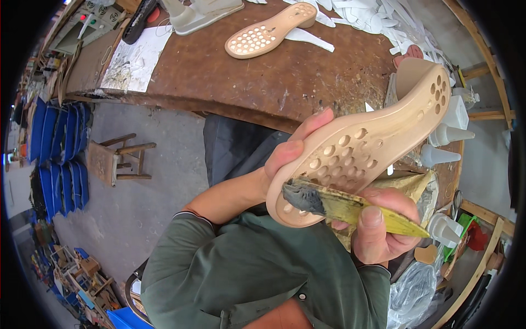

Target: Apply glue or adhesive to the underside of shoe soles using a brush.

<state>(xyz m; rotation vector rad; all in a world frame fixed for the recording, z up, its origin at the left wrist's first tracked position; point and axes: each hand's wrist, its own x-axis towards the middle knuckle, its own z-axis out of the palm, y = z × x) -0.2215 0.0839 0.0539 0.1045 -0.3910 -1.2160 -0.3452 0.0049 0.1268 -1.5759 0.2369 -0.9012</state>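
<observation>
My left hand (287, 148) is wrapped round the side of a beige heeled shoe sole (392, 122). The sole is tilted, its heel end up at the right, and rows of round holes cover its forepart and heel. Pinched in my right hand (383, 227) is a flat yellow spatula (350, 209). Dark grey, bristly-looking or pasty matter coats its left end, which lies over the toe end of the sole; whether it touches cannot be told. On the brown table (203, 71) beyond rests a second beige sole (263, 34) with white showing in its holes.
White cut pieces (372, 19) heap at the table's far right. White nozzle-topped bottles (446, 134) stand at its right side, near clear plastic bags (413, 290). A wooden stool (118, 159) and stacked blue trays (57, 131) are on the left.
</observation>
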